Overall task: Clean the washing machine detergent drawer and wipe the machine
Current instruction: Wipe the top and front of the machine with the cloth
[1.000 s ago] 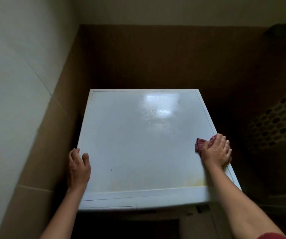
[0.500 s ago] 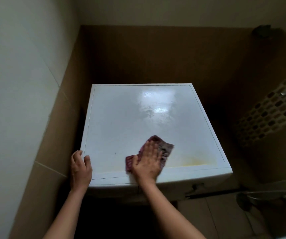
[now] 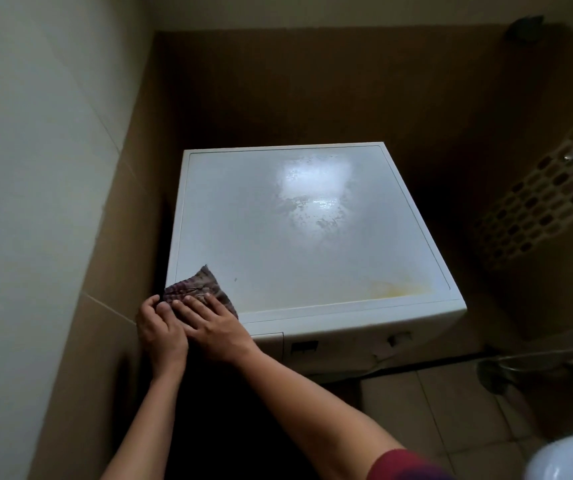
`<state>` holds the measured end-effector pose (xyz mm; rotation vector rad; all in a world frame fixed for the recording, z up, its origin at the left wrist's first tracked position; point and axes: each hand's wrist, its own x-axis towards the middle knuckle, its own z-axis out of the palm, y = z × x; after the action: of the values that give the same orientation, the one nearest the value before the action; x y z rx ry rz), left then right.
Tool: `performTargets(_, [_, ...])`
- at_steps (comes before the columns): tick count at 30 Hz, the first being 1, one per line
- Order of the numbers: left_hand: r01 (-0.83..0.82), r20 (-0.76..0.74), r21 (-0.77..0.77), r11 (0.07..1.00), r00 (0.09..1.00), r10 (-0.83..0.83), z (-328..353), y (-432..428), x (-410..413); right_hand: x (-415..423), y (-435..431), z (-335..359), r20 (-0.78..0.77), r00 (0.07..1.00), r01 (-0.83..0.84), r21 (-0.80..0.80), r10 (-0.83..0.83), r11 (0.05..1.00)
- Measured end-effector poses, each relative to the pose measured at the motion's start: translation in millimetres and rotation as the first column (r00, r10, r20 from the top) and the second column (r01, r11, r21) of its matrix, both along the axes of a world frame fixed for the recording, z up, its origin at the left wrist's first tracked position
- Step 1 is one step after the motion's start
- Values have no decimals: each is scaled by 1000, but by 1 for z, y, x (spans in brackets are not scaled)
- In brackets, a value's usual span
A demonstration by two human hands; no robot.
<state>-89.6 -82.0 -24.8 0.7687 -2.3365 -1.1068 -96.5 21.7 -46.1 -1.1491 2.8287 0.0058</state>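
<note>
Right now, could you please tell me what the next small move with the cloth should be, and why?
Probably sweep the cloth rightward along the near edge of the machine top toward the yellowish stain. The right hand presses the cloth flat at the near-left corner, while that stain sits near the near-right corner.

No legible text, brand, number or sign found in this view. The front panel (image 3: 347,344) of the washing machine (image 3: 295,244) carries a dark rectangular mark and faint markings. All are too dim and blurred to read.
</note>
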Motion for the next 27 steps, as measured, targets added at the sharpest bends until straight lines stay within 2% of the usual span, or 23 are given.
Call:
performTargets(3, [83,10,-52,995,996,-83,-1,3,8,4,13,-11,-18,996,-85,-6,84,996])
performTargets(7, [210,26,-114,971,978,-208,-5,15,16,15,53,-12,-121,991,-61,-46,55,997])
performTargets(10, [277,63,-160,947,961,-270,-7,27,19,21,99,-9,-128,991,28,-86,-39,996])
performTargets(14, [387,97,-125,914,921,-377,-8,50,19,30,176,-2,-127,979,144,-117,-158,983])
performTargets(19, [498,145,-95,862,864,-483,-4,87,19,43,273,11,-7,957,289,-31,-290,957])
performTargets(23, [569,151,-71,819,818,-555,-5,112,22,52,342,21,65,894,437,93,-444,895])
performTargets(27, [609,158,-67,791,789,-594,-3,133,28,51,400,16,20,812,576,133,-583,807])
